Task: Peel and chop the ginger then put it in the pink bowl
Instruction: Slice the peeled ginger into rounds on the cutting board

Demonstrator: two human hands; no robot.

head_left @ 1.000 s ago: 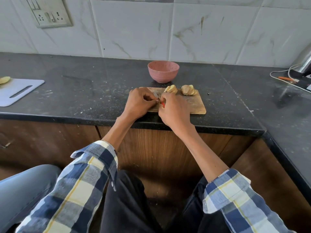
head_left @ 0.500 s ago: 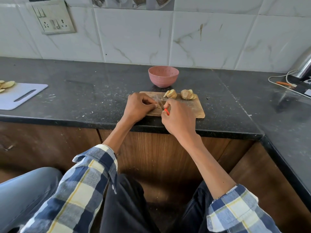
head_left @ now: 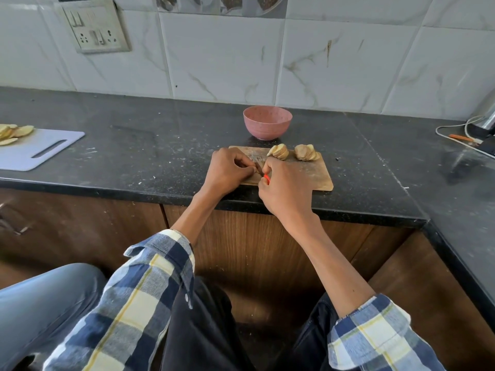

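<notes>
A small wooden cutting board (head_left: 318, 178) lies at the counter's front edge. Two sliced ginger pieces sit on its far side: one stack (head_left: 279, 152) and another (head_left: 306, 152) to its right. My left hand (head_left: 229, 172) is curled over the board's left end, its fingers pinching a small piece that is mostly hidden. My right hand (head_left: 285, 191) grips a knife with a red-orange handle (head_left: 266, 178); the blade points toward my left fingertips and is largely hidden. The pink bowl (head_left: 267, 122) stands just behind the board and looks empty.
A white cutting board (head_left: 40, 151) with pale slices (head_left: 13, 132) lies at the far left of the black counter (head_left: 147, 145). Cables and a metal appliance (head_left: 482, 121) sit at the far right. A wall socket (head_left: 95, 26) is on the tiled wall.
Both hands stay at the board's left end; my right hand and the knife shifted slightly against the piece my left hand holds. The camera tilted up a little.
</notes>
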